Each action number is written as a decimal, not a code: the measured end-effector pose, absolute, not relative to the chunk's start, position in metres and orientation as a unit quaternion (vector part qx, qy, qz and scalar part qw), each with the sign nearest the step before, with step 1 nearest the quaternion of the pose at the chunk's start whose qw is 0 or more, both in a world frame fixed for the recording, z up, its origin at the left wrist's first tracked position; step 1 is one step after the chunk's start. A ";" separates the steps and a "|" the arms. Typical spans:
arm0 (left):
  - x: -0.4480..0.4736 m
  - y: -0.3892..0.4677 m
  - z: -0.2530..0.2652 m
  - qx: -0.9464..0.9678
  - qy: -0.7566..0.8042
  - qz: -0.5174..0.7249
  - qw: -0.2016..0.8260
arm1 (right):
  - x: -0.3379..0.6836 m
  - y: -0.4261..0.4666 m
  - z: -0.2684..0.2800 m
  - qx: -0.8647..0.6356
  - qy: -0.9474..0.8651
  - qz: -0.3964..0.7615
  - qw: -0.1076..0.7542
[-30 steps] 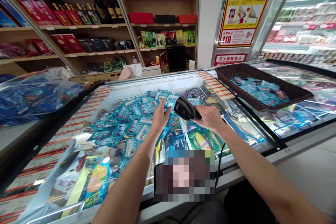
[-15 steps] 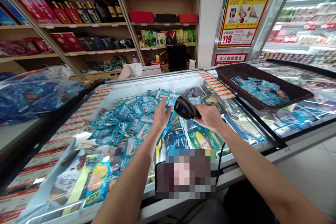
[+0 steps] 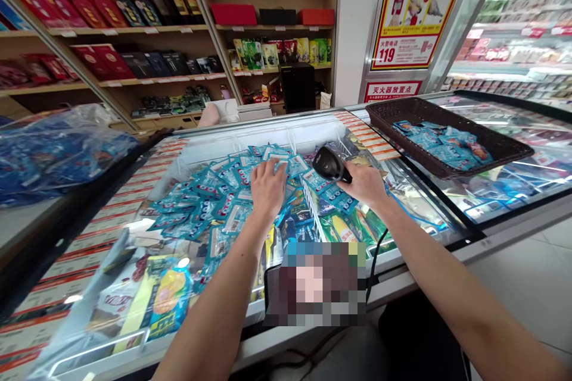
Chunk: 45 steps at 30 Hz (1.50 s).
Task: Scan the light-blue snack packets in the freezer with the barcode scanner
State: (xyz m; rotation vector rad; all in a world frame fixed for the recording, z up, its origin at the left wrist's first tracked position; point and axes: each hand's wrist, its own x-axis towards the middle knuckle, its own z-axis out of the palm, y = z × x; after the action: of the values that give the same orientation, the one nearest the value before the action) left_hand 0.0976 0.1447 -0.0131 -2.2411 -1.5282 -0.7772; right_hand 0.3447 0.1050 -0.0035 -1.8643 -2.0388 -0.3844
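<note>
My right hand (image 3: 364, 183) is wrapped around the handle of a black barcode scanner (image 3: 328, 164), whose head points left over the chest freezer. My left hand (image 3: 268, 186) reaches onto a heap of small blue packets (image 3: 214, 187), fingers slightly apart and touching the packets at its right side. Whether a packet lies under the fingertips is hidden. More of these blue packets (image 3: 342, 197) lie beyond the white wire divider (image 3: 315, 211), just below the scanner.
A dark brown basket (image 3: 388, 125) holding blue packets stands on the freezer at right. At left lies a clear plastic bag (image 3: 58, 155) full of blue packs. A dark-edged device with a blurred screen (image 3: 315, 286) sits at the front edge, beside the scanner's cable (image 3: 375, 262). Stocked shelves (image 3: 147, 80) stand behind.
The scanner and my right hand have moved right, away from my left hand. My left hand has shifted slightly left onto the heap. Blue packets below the scanner are now more exposed.
</note>
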 end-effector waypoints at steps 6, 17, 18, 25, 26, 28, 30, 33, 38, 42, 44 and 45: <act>0.110 0.146 -0.018 -0.887 -0.404 -0.182 0.129 | 0.347 0.106 -0.002 -0.686 -0.699 -0.123 0.160; 0.094 0.156 -0.011 -0.897 -0.415 -0.131 0.076 | 0.349 0.106 -0.003 -0.678 -0.701 -0.130 0.179; 0.095 0.155 -0.010 -0.885 -0.438 -0.139 0.079 | 0.349 0.106 -0.003 -0.678 -0.701 -0.129 0.181; 0.139 0.139 -0.009 -0.820 -0.532 -0.202 0.065 | 0.349 0.105 -0.002 -0.674 -0.702 -0.127 0.194; 0.144 0.137 -0.011 -0.814 -0.544 -0.196 0.060 | 0.349 0.105 -0.002 -0.672 -0.702 -0.128 0.195; 0.147 0.137 -0.016 -0.805 -0.563 -0.181 0.050 | 0.350 0.105 -0.003 -0.667 -0.706 -0.135 0.197; 0.144 0.140 -0.021 -0.799 -0.575 -0.171 0.044 | 0.349 0.106 -0.004 -0.662 -0.709 -0.142 0.200; 0.132 0.147 -0.022 -0.800 -0.577 -0.157 0.032 | 0.348 0.106 -0.004 -0.661 -0.709 -0.141 0.200; 0.116 0.159 -0.016 -0.814 -0.566 -0.124 -0.038 | 0.347 0.106 -0.004 -0.666 -0.708 -0.134 0.194; 0.122 0.154 -0.017 -0.797 -0.582 -0.152 -0.054 | 0.347 0.106 -0.004 -0.667 -0.708 -0.132 0.191; 0.130 0.147 -0.020 -0.775 -0.603 -0.189 -0.020 | 0.347 0.106 -0.004 -0.670 -0.707 -0.129 0.186; 0.133 0.144 -0.022 -0.773 -0.603 -0.199 0.000 | 0.347 0.106 -0.004 -0.670 -0.708 -0.128 0.184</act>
State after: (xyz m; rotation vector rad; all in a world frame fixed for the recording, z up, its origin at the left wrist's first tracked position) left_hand 0.1333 0.1437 -0.0220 -2.4266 -1.8944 -0.6245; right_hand 0.3468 0.1061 -0.0040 -1.8889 -1.9958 -0.3597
